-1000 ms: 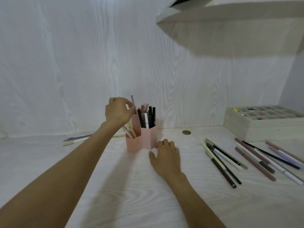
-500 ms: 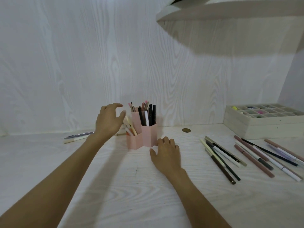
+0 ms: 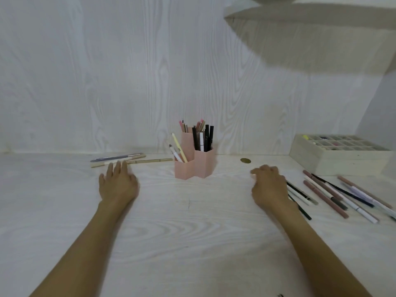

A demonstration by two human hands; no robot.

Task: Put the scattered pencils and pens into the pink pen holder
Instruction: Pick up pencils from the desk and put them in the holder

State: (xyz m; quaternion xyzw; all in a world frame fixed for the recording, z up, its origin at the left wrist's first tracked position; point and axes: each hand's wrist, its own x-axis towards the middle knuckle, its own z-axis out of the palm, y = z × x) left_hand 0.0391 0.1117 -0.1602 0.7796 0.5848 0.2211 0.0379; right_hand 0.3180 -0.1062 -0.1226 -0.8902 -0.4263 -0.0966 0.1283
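The pink pen holder (image 3: 194, 166) stands at the back middle of the desk, its hexagonal cells full of several pens and pencils. My left hand (image 3: 117, 185) is flat and open to the left of it, fingertips reaching a small group of pens (image 3: 116, 159) lying by the wall. My right hand (image 3: 269, 187) hovers to the right of the holder, fingers loosely bent, holding nothing, its far side over the left end of several scattered pens and pencils (image 3: 334, 194).
A pale compartment box (image 3: 340, 159) with small items stands at the back right. A round brass disc (image 3: 245, 160) is set into the desk behind my right hand. A shelf (image 3: 310, 16) juts out overhead at the right.
My left hand left the holder after dropping a pen in and moved left and down toward the pens by the wall. My right hand slid right from the holder toward the scattered pens.
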